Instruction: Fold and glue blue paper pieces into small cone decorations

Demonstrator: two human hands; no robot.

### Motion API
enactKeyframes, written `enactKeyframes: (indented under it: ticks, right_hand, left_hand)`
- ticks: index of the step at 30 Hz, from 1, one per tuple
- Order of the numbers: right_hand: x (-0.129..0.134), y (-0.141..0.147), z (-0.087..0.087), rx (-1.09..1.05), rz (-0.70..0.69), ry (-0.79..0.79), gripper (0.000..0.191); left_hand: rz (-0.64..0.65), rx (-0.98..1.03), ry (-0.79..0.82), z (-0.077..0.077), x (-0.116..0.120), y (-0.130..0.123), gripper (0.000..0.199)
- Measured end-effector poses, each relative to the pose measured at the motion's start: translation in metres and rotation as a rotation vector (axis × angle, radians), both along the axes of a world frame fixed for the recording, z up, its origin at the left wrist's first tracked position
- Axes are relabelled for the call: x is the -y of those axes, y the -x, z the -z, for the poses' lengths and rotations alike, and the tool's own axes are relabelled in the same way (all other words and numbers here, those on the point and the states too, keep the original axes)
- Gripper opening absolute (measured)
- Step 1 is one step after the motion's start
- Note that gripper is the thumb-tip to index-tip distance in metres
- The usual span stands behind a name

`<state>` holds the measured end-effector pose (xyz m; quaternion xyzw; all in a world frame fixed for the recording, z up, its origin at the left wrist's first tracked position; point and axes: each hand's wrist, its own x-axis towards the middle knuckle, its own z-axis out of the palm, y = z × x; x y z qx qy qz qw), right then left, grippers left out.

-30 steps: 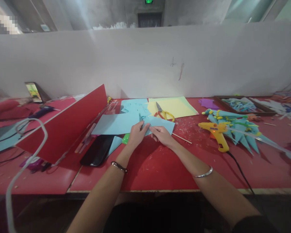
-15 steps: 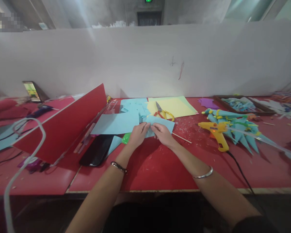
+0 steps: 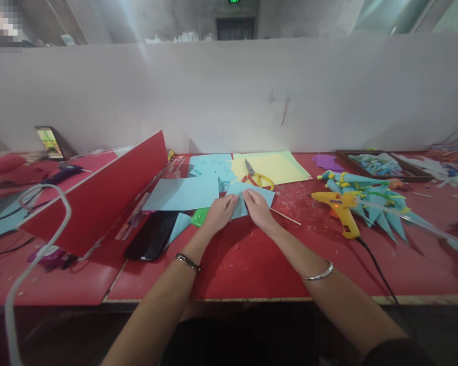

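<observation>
A: Hands?
B: Left hand (image 3: 222,211), right hand (image 3: 258,207) curled at blue sheet (image 3: 264,194), near side of scissors (image 3: 256,176); grip: cannot tell.
A: Containers?
B: 1 tray (image 3: 419,178), back right, holding bluish scraps (image 3: 379,165).

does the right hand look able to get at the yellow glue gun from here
Probably yes: the yellow glue gun sits to the right of the right hand, with little but a thin stick on the red tabletop between, though that hand holds blue paper.
</observation>
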<state>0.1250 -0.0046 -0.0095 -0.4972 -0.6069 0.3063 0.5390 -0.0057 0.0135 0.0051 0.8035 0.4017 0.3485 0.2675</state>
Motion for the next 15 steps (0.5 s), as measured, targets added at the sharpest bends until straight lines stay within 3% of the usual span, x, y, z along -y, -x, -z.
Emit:
enactKeyframes:
  ticks: [2,6,11,15]
  right_hand:
    - [0.0,0.0,0.0,-0.065,-0.065,0.03,0.021]
    - [0.006,0.002,-0.005,-0.016,-0.235,-0.022,0.032]
    - [0.008,0.002,-0.005,0.074,-0.279,-0.071,0.039]
    - [0.006,0.0,-0.004,0.061,-0.281,-0.071,0.037]
  left_hand:
    - [-0.089,0.046,0.006,0.001,-0.003,0.001,0.033]
    - [-0.258,0.24,0.102,0.002,-0.01,0.004,0.031]
    - [-0.281,0.416,0.239,0.002,-0.011,0.005,0.03]
    - [-0.311,0.468,0.259,0.003,-0.011,0.004,0.03]
